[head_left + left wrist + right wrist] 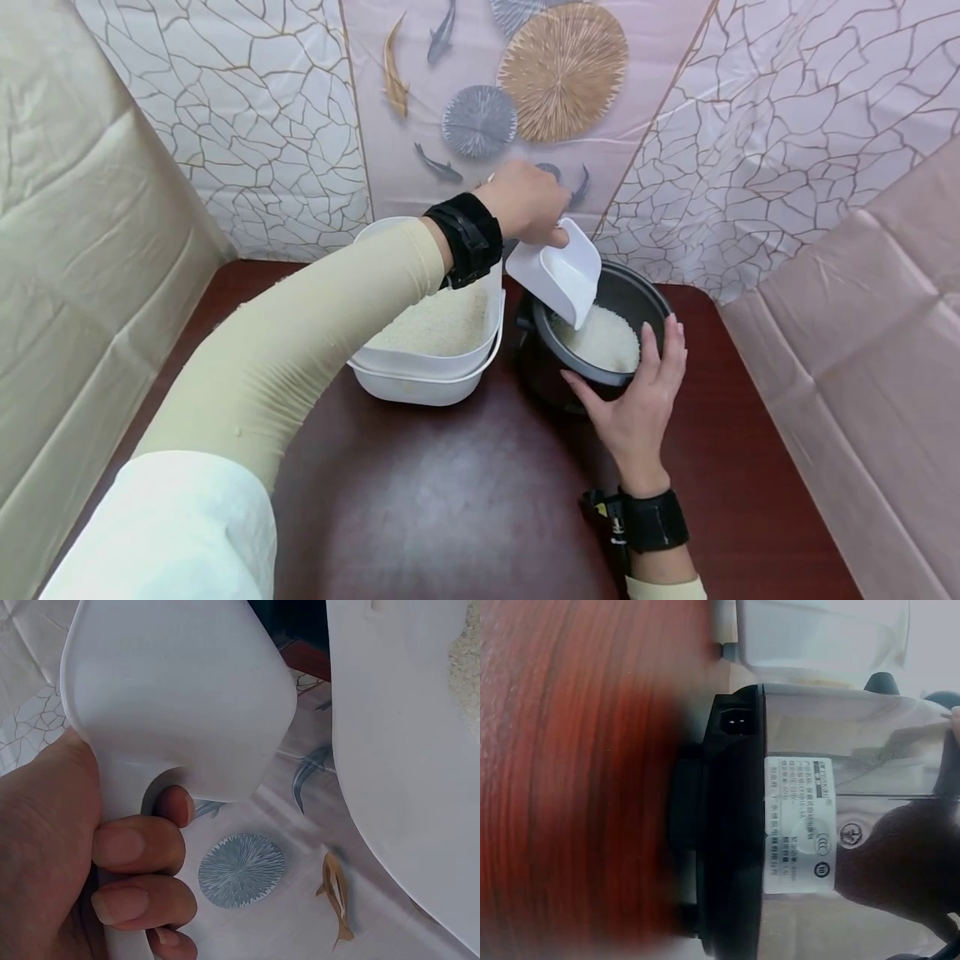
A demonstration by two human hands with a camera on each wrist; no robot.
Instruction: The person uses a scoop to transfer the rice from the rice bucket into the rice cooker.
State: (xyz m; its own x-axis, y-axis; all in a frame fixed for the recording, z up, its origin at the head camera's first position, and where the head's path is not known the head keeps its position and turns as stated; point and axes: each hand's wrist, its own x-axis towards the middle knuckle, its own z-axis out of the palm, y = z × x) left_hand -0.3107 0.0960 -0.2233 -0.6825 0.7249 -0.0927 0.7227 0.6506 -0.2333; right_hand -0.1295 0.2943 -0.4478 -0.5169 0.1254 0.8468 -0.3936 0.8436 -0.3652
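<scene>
In the head view my left hand [525,202] reaches across and grips a white scoop [562,271] by its handle. The scoop tilts down over the rice cooker [558,354], its lip close to a heap of white rice [611,340] in the dark pot. The left wrist view shows fingers curled round the handle of the scoop [180,697]. Against the cooker's near right side rests my right hand [641,400], thumb and fingers spread at the rim. In the right wrist view, the cooker [885,735] shows its label and power socket; that hand is mostly out of frame.
A white bin [420,364] holding rice stands left of the cooker, partly hidden behind my left forearm. Both stand toward the back of the dark red table [442,500]. Patterned cloth [247,108] hangs behind, with beige cloth walls [90,250] at the sides.
</scene>
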